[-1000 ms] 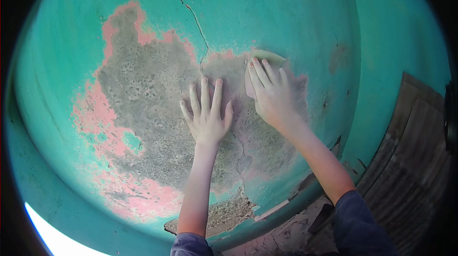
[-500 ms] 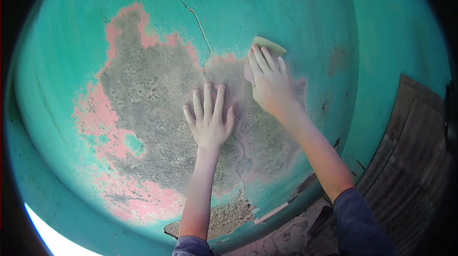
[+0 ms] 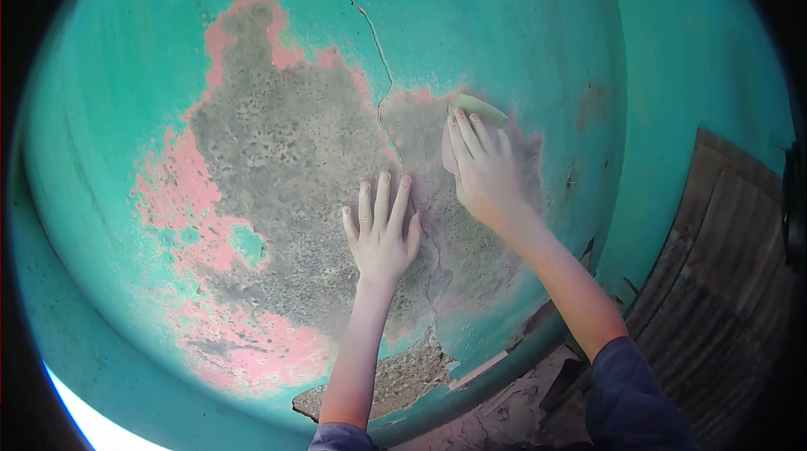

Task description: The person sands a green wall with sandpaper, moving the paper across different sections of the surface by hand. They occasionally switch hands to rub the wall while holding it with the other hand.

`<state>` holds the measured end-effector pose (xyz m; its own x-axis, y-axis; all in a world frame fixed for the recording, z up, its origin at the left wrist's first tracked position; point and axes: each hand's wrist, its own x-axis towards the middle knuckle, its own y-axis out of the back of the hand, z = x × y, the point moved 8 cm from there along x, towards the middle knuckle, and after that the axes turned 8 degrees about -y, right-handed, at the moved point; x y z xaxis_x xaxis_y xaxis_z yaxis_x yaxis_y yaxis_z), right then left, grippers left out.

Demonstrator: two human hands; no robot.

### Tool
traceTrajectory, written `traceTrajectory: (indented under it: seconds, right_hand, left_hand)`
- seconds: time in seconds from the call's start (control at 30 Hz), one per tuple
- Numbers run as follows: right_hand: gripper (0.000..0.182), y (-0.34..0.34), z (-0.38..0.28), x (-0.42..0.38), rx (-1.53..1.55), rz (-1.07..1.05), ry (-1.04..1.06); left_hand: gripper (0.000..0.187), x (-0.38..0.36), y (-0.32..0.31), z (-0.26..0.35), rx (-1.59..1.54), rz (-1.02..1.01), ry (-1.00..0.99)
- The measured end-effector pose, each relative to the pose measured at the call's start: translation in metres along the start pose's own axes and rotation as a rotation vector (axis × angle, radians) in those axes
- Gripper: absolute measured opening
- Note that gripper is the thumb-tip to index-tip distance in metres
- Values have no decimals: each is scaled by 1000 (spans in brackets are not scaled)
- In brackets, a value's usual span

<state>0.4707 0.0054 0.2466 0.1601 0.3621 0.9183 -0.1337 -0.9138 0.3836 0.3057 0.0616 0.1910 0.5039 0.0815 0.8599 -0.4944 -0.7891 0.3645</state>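
Running past the left hand (image 3: 382,253) — a crack (image 3: 361,10); rightward, corrugated sheeting (image 3: 727,258).

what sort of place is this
Probably a worn building under repair: the turquoise wall has a long crack and a bare grey patch, a corrugated sheet shows at right, and the right hand presses what looks like sandpaper.

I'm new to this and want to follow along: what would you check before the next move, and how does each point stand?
1. Right hand over the sheet: ok, laid on it.
2. Left hand clear of the sheet: ok, spread on the grey patch.
3. Wall unbroken: not ok, a crack runs down into the patch.
4. Sheet's wall-facing side unworn: cannot tell, hidden.
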Motion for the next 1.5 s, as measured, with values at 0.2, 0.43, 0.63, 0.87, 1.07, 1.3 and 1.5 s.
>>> traceTrajectory:
  seconds: [0.2, 0.43, 0.63, 0.87, 1.07, 1.3, 1.5]
  right_hand:
    - [70, 9, 2, 31, -114, 59, -25]
    - [69, -3, -16, -2, -21, 11, -24]
    - [69, -5, -22, 14, 64, 95, -49]
    - [67, -16, -27, 0, 37, 35, -107]
    - [68, -18, -16, -3, 139, 125, -213]
    - [67, -15, 9, 27, 85, 78, -196]
    - [72, -24, 10, -33, 128, 27, -162]
  left_hand:
    - [63, -20, 1, -8, -70, -48, -6]
    - [64, -24, 2, -7, -113, -54, -13]
    - [62, -27, 11, -14, -250, -91, -7]
    - [62, -40, 26, -36, -170, -142, 20]
    - [63, -48, 22, -40, -168, -193, 15]
    - [65, -46, 13, -30, -108, -175, 27]
    - [69, -30, 4, -6, -136, -239, 88]
